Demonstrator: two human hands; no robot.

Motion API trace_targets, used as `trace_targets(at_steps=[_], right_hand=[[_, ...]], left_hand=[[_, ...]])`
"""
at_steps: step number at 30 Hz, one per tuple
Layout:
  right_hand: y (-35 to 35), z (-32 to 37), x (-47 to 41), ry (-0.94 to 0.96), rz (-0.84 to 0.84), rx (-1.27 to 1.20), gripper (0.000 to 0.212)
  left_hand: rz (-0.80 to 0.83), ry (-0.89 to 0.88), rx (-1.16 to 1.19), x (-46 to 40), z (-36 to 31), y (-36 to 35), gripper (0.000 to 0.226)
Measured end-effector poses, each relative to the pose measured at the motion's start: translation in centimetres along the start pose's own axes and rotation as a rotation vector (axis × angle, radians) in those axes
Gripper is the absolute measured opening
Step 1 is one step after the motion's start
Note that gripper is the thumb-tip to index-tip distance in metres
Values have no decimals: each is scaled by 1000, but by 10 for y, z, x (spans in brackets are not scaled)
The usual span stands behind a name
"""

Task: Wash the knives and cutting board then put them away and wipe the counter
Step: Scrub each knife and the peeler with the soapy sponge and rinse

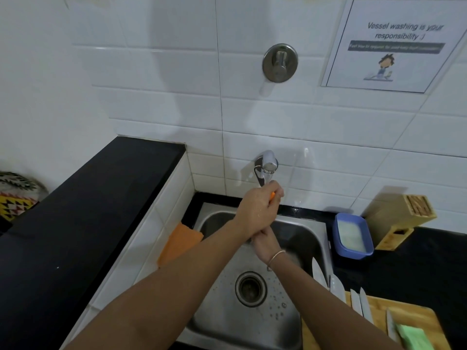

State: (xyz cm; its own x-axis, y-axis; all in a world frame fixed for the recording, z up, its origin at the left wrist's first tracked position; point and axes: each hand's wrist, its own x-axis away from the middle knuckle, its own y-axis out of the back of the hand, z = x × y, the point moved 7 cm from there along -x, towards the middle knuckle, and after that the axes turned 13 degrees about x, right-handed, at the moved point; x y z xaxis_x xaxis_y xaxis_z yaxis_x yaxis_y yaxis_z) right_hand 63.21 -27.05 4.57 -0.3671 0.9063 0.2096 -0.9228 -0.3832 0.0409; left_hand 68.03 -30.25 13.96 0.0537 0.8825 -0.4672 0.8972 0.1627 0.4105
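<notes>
Both hands met under the wall tap (267,165) above the steel sink (313,238): the left hand (257,210) was curled round an orange-handled utensil (272,196), probably a knife or peeler, whose dark metal end rose toward the spout, while the right hand (265,242), wearing a thin bangle, sat just below and partly behind the left wrist, so whether it was gripping anything could not be told. Water seemed to be running over the utensil. Wet skin and a slick handle could let it slip into the basin, and a blade rubbed out of sight near the other hand's fingers could cut them. Several pale-bladed knives (338,286) lay on the counter's edge to the right, their tips leaning over the sink rim and onto a wooden cutting board (414,317); a passing forearm could knock them into the basin. A green sponge (412,337) rested on the board. Further back stood a blue tub (352,234) of cloudy liquid and a wooden knife block (399,221) on the black counter (429,261). An orange cloth (180,242) hung at the sink's left. Above, a notice (394,44) on the tiles read "Vessel washing is your responsibility".
</notes>
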Motion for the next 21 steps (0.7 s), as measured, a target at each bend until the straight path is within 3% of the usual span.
trace_targets(at_steps=[2,4,7,11,15,18,21], right_hand=[[0,3,1,3,-4,4,14],[1,2,0,44,-8,37,30],[3,0,1,54,9,138,38],[2,-1,1,63,49,213,37],[0,-1,0,65,54,217,28],[5,-6,2,41,30,192,25],[6,-6,4,55,23,213,27]], left_hand=[[8,-85,-111,3,0,2,14],[-19,-86,-96,2,2,8,21],[-58,162,79,-2,9,14,40],[-145,480,456,0,32,10,38],[-143,493,422,2,32,11,30],[-16,430,351,4,23,5,6],[-19,460,423,7,22,3,19]])
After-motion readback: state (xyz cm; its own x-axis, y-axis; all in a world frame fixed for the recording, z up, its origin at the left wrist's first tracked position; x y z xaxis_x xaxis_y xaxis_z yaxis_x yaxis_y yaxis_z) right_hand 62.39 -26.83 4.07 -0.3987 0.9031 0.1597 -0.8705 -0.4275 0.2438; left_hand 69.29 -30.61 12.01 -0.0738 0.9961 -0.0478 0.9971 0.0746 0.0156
